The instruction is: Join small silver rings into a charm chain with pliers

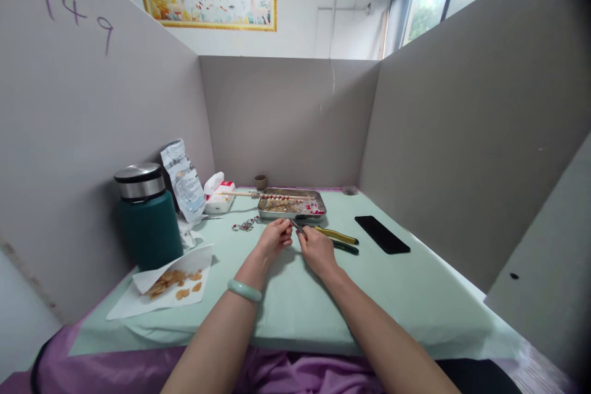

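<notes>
My left hand [276, 236], with a pale green bangle [244, 290] on its wrist, is closed in a pinch; what its fingertips hold is too small to make out. Close beside it, my right hand [317, 250] is wrapped round a thin metal tool [298, 227], whose tip reaches to the left fingertips. Pliers with yellow and green handles [339, 235] lie just behind and right of my right hand. Behind both hands sits a metal tray [292, 204] of small beads, with a beaded stick [277, 196] across it. A beaded chain [246, 224] lies left of the tray.
On the left stand a green flask [150, 228], a foil bag [183, 180] and a tissue pack [220, 196]. Orange-brown flakes lie on white paper [196, 283]. A small cup [261, 182] is at the back, a black phone-like slab [381, 234] on the right. Grey partitions [290, 120] surround the table.
</notes>
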Action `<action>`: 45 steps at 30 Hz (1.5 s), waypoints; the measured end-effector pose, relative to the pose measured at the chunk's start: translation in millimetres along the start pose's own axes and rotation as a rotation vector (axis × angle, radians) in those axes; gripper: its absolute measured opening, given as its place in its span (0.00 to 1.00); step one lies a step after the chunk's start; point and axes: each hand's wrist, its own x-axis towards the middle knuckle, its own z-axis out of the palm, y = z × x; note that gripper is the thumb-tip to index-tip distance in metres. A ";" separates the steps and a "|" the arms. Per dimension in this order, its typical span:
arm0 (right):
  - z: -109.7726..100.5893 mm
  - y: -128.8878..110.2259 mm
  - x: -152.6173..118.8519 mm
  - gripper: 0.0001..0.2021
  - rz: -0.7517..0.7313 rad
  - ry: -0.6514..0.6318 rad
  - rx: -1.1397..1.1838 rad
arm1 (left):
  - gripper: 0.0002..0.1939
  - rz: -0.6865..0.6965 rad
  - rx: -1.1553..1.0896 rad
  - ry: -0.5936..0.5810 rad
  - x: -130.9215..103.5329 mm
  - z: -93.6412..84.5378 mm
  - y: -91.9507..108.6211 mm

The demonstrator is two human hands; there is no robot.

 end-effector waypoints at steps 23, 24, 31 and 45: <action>3.9 12.0 2.8 0.13 -0.022 -0.002 0.124 | 0.10 -0.041 0.024 -0.075 -3.5 -0.1 4.4; 3.5 11.8 2.9 0.14 -0.021 0.001 0.125 | 0.11 -0.029 0.030 -0.062 -3.4 0.4 4.2; 0.5 9.6 2.8 0.13 -0.018 0.006 0.119 | 0.16 0.071 0.156 -0.001 -1.0 1.4 1.2; 2.2 11.2 2.7 0.13 0.011 0.029 0.110 | 0.11 0.329 0.727 0.146 7.4 -2.9 0.1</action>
